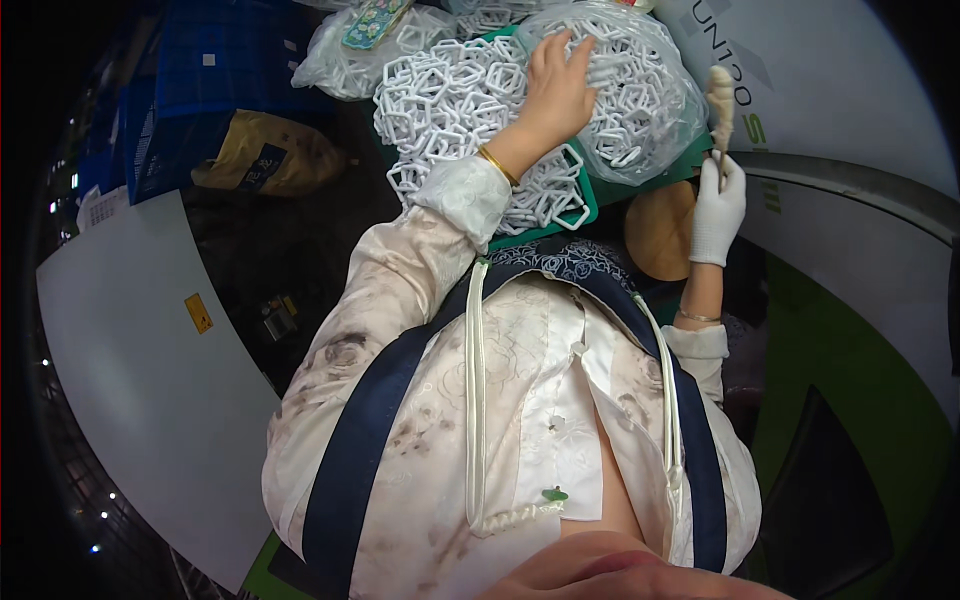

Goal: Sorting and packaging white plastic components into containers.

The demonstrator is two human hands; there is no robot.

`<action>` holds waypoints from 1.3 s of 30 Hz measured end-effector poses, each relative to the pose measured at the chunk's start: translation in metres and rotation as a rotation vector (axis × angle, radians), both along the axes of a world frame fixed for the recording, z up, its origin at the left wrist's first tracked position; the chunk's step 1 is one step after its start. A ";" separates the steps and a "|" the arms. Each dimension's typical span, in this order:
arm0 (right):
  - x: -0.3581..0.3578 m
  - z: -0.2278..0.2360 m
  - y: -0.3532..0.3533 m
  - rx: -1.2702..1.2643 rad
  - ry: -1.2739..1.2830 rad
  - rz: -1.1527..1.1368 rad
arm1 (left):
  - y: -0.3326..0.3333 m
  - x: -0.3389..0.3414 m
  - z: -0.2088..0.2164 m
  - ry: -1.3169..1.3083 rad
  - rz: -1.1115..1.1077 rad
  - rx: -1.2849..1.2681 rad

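Note:
My bare left hand (560,88), fingers spread, reaches over the border between a heap of white angular plastic rings (440,100) and a clear plastic bag (640,110) full of the same rings. It seems to rest against the bag's left side; nothing shows in its fingers. Beneath lies a green crate (592,200), its rim showing along the near side. My right hand (718,212), in a white knit glove, is closed around a thin stick with a lumpy cream-coloured mass (720,100) on its upper end. It is held upright, right of the bag.
Another clear bag of rings (385,55) lies at the far left, with a teal printed packet (376,22) on top. Blue boxes (230,90) and a brown paper bag (268,152) stand further left. White machine panels (150,370) flank both sides. A round tan surface (660,232) sits below the crate's right end.

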State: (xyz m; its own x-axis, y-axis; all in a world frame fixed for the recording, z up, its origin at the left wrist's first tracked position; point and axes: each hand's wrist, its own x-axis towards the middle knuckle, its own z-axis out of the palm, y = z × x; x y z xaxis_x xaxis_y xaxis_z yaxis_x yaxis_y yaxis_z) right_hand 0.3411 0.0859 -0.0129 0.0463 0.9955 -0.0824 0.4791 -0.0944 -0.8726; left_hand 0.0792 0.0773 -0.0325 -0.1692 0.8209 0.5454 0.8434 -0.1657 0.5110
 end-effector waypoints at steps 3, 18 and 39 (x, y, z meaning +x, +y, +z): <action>0.007 -0.025 0.004 -0.083 -0.058 -0.035 | 0.007 -0.008 0.003 0.145 0.197 -0.036; -0.056 -0.010 0.079 0.011 -0.010 0.096 | 0.100 -0.111 -0.043 -0.442 0.198 -0.517; -0.017 -0.001 0.070 -0.140 0.226 -0.017 | 0.083 -0.101 0.010 -0.932 -0.287 -0.895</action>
